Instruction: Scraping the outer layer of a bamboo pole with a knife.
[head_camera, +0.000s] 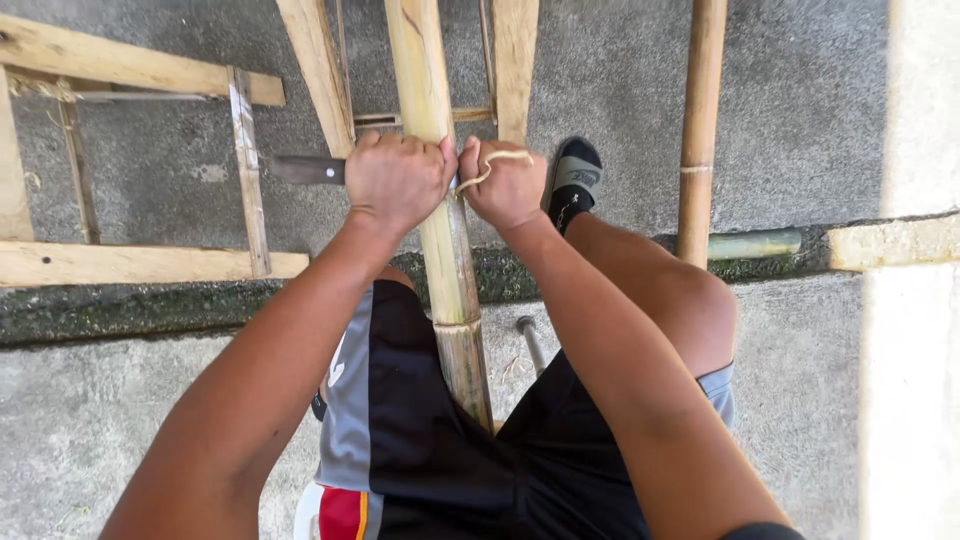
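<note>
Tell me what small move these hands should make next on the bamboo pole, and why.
Probably draw the blade a little further toward the body along the bamboo pole. Both fists sit side by side against it, the left hand gripping a knife that sticks out sideways, the right hand with a pale curled shaving over its knuckles. The pole runs back between the knees, so keep strokes short.

Left hand (397, 178) and right hand (505, 185) grip a knife (308, 169) across a bamboo pole (440, 215)
</note>
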